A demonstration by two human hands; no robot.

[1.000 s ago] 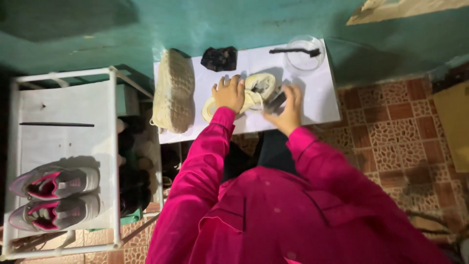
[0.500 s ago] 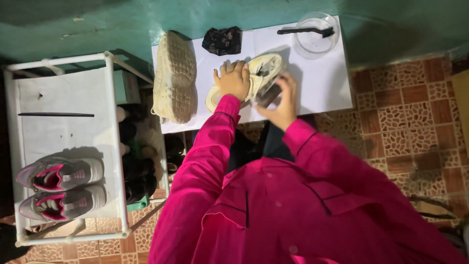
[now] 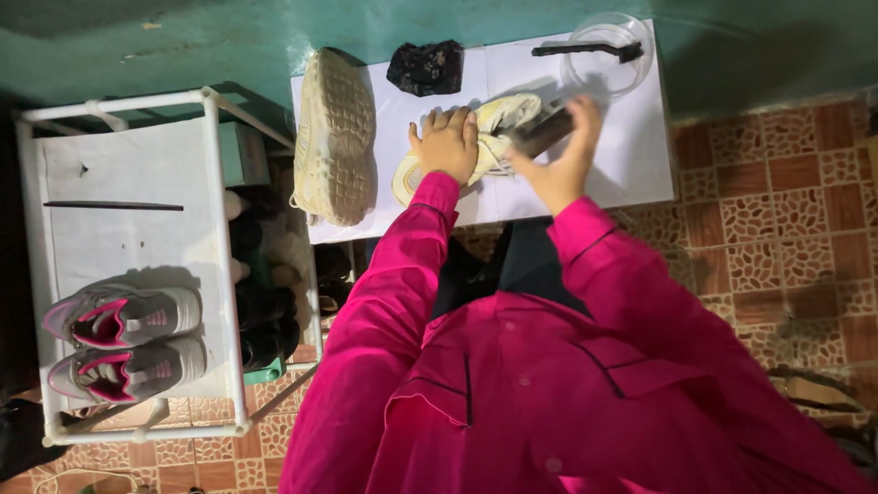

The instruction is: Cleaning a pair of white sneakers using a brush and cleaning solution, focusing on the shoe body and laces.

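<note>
Head view: the left hand (image 3: pixel 446 144) presses flat, fingers spread, on a cream sneaker (image 3: pixel 489 133) lying mid-tabletop. The right hand (image 3: pixel 569 151) curls its fingers tight around a dark brush (image 3: pixel 541 129), held against the sneaker's far end. A second sneaker (image 3: pixel 335 137) lies sole-up along the table's (image 3: pixel 631 165) left edge. A black cloth (image 3: pixel 425 67) sits at the back edge, a clear bowl (image 3: pixel 607 55) at the back right corner.

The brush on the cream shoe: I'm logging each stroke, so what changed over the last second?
The right hand carried the dark brush from the shoe's near side up along the cream shoe toward the clear bowl, keeping its grip. The left hand stayed pressed on the shoe; the upturned shoe and black cloth stayed put.
</note>
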